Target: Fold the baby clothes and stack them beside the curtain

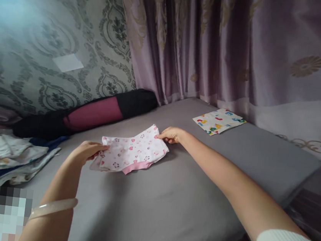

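Note:
A small white garment (138,149) with a pink and dark print and a pink edge hangs between my two hands, just over the grey bed sheet (197,202). My left hand (89,151) pinches its left side, with the fingertips partly behind the cloth. At its upper right corner, my right hand (172,135) grips the fabric between thumb and fingers. The cloth sags a little in the middle. Farther right on the bed lies a folded white cloth (218,121) with a colourful print, apart from both hands.
Loose clothes (3,153) lie heaped at the left. A long black and pink bolster (94,113) rests along the patterned wall (56,39). Purple curtains (186,42) hang behind the bed, whose edge drops off at the right. A blurred patch covers the lower left corner.

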Tool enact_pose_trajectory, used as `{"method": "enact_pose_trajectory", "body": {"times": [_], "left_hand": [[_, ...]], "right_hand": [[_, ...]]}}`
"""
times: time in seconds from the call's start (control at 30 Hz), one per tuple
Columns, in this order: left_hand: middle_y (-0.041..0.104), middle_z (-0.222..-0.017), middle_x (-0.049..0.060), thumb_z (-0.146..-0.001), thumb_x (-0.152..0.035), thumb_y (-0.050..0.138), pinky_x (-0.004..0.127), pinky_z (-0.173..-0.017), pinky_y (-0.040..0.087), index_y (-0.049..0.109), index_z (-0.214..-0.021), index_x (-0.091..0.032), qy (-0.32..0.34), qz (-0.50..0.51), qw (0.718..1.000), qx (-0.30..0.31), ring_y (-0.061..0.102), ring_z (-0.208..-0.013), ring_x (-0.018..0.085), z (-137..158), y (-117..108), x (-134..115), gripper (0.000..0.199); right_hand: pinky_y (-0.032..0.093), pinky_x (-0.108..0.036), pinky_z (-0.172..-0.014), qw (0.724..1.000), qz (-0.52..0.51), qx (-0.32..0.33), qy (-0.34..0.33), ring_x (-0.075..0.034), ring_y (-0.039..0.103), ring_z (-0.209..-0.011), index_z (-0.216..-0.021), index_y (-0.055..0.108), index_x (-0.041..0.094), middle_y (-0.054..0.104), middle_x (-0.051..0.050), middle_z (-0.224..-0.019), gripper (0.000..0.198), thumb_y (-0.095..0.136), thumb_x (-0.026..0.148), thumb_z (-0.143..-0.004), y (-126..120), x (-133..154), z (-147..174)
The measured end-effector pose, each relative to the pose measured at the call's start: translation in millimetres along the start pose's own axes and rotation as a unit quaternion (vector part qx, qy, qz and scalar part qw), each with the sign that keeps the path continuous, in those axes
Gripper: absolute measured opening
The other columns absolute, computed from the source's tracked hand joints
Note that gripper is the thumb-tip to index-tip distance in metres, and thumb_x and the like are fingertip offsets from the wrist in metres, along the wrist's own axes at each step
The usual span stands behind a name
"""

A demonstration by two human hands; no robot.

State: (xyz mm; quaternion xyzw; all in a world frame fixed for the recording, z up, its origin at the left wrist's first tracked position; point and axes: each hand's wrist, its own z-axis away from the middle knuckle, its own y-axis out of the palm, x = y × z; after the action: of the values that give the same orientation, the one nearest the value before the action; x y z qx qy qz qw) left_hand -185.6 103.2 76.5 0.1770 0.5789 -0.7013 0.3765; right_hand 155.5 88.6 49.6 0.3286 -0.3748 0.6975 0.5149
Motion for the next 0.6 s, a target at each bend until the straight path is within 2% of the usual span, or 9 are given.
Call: {"method": "enact_pose_trajectory", "body": {"times": [0.13,0.23,0.33,0.43,0.6], "left_hand": [[0.048,-0.047,-0.004,-0.049,-0.037,0.084,0.021,-0.045,0.029,0.067,-0.064,-0.014,0.045,0.039,0.998,0.029,0.037,-0.045,0.008,6.1,11.8,-37.5,0.032],[0.048,-0.047,-0.004,-0.049,-0.037,0.084,0.02,-0.044,0.026,0.066,-0.062,-0.014,0.08,0.078,0.992,0.051,0.037,-0.044,0.007,10.8,37.3,-64.1,0.031],[0.046,-0.046,-0.004,-0.054,-0.032,0.081,0.02,-0.042,0.024,0.065,-0.06,-0.014,0.105,0.126,0.984,0.074,0.036,-0.043,0.006,16.9,74.8,-91.2,0.025],[0.05,-0.049,-0.003,-0.062,-0.025,0.075,0.019,-0.041,0.023,0.064,-0.059,-0.014,0.118,0.178,0.974,0.076,0.036,-0.041,0.005,25.1,117.3,-119.5,0.016],[0.049,-0.048,-0.003,-0.069,-0.021,0.07,0.02,-0.039,0.02,0.058,-0.054,-0.014,0.126,0.269,0.948,0.116,0.034,-0.038,0.005,36.1,184.3,-162.4,0.02]], "right_hand": [[0.014,-0.014,-0.032,0.997,0.034,-0.069,-0.03,-0.001,0.024,-0.037,-0.063,0.052,0.016,0.035,0.012,-0.041,0.033,0.083,0.023,-0.071,-32.1,4.0,12.3],[0.014,-0.014,-0.032,0.988,0.068,-0.14,-0.004,-0.001,0.026,-0.034,-0.064,0.054,0.015,0.04,0.01,-0.041,0.028,0.079,0.02,-0.075,-63.2,10.2,23.6],[0.023,-0.012,-0.032,0.976,0.069,-0.201,0.035,-0.002,0.036,-0.034,-0.068,0.059,0.013,0.05,0.005,-0.045,0.019,0.073,0.016,-0.08,-94.2,18.7,35.9],[0.035,-0.012,-0.035,0.966,0.029,-0.253,0.054,-0.005,0.05,-0.039,-0.084,0.065,0.01,0.06,0.0,-0.053,0.002,0.067,0.011,-0.084,-123.6,27.3,47.1],[0.048,-0.014,-0.044,0.938,-0.023,-0.345,0.03,-0.01,0.061,-0.051,-0.106,0.061,0.004,0.063,-0.004,-0.061,0.019,0.05,0.003,-0.09,-173.8,34.5,56.4]]}}
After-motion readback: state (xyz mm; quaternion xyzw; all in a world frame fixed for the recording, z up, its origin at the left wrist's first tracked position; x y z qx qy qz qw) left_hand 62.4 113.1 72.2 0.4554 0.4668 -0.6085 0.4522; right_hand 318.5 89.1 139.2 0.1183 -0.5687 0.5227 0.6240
